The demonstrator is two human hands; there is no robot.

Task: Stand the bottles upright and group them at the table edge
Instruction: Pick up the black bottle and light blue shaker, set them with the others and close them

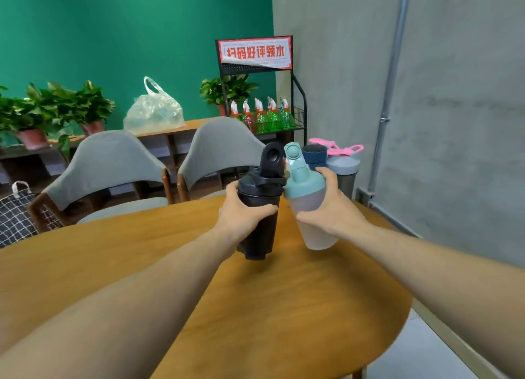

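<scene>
From the head camera, both of the person's bare arms reach out over a round wooden counter (142,265). The left hand (241,216) is wrapped tight around the middle of a black bottle (260,208), thumb across its front; the bottle's flip cap stands open at the top, and its base sits at or just above the wood, though I cannot tell whether it touches. The right hand (329,211) is clamped on a frosted bottle with a teal lid (308,196), which tilts with its top leaning left, its base raised off the counter. The lids of the two bottles touch or nearly touch.

Just behind them, at the far edge of the counter, a dark blue bottle (314,154) and a grey bottle with a pink strap (345,165) stand upright, close together.

Beyond the counter, two grey chairs (108,162) face the person. Further back, a low shelf carries potted plants (56,106) and a clear plastic bag (153,111) against a green wall, and a black rack (298,114) under a red sign holds green spray bottles (267,117).
</scene>
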